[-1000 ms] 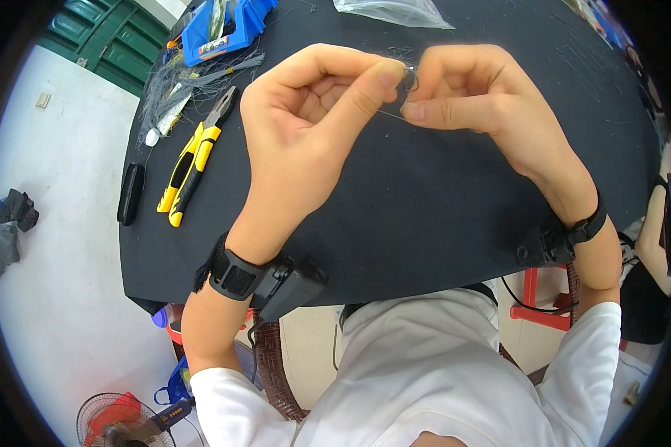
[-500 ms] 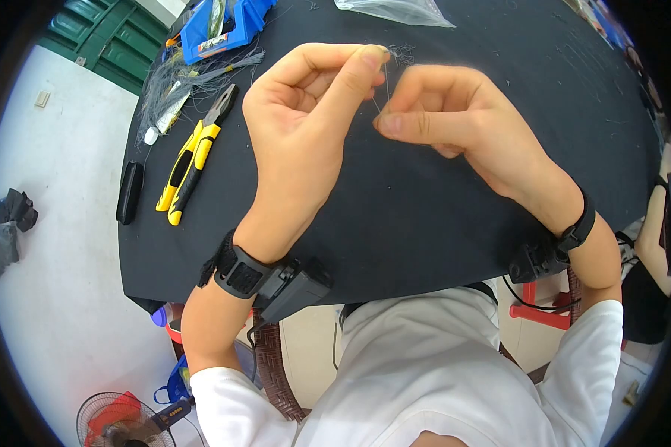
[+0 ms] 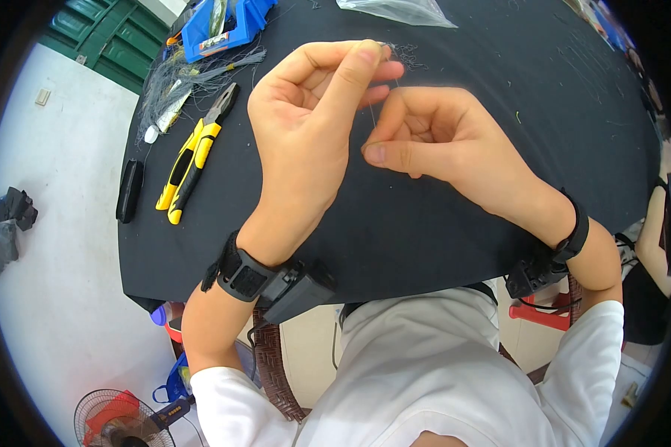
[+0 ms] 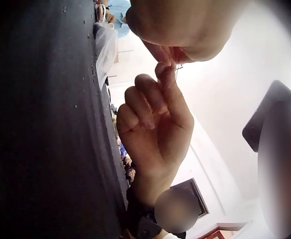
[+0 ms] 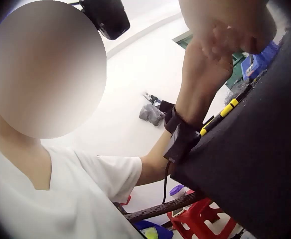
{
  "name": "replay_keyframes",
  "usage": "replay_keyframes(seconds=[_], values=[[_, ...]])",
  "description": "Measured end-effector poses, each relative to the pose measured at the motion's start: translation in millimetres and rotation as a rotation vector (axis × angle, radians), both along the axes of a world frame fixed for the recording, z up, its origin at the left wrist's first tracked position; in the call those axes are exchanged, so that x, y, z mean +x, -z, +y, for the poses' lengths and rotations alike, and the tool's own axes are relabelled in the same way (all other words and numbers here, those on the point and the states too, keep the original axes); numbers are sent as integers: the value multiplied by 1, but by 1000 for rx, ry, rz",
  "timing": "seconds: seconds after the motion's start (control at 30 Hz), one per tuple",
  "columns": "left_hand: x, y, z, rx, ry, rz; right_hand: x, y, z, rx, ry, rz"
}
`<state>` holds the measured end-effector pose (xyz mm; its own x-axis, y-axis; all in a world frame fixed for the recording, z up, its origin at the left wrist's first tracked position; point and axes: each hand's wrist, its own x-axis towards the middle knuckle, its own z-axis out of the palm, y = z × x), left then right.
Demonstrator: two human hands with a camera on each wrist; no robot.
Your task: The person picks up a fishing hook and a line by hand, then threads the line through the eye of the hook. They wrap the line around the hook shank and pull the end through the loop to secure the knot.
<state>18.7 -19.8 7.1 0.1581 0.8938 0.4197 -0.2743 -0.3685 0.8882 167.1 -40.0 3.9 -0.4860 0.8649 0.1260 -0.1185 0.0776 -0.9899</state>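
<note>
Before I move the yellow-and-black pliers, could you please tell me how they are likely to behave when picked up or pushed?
The pliers are probably heavy for their size, as the head looks like metal. Lying flat on the black table, they should slide rather than roll if pushed.

Strand [image 3: 373, 115]: thin, smooth; metal or plastic, I can't tell from here.
Pliers [image 3: 201, 149]: dull metal head, smooth plastic-looking handles.
Bin [image 3: 247, 35]: glossy plastic.
Bag [image 3: 402, 9]: shiny plastic film.
Tabletop [image 3: 417, 231]: I see matt, cloth-like covering.
Shirt [image 3: 425, 365]: matt cloth.
Chair [image 3: 271, 365]: rough weave.
</note>
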Motion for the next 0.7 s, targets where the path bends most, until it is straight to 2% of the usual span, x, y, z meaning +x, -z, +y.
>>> replay_keyframes(seconds=[0.1,0.2,0.4,0.5,0.7], values=[[1,0,-1,-18,13,-21,2,-2,-1,31,5,-97],[2,0,0,-11,10,-25,-1,-3,-5,176,93,-334],[4,-1,-2,-24,-7,-7,-6,11,-8,535,202,-383],[4,0,-3,-31,15,-21,-4,4,-10,618,224,-542],[3,-2,-6,-81,19,12,0,5,-10,745,252,-618]])
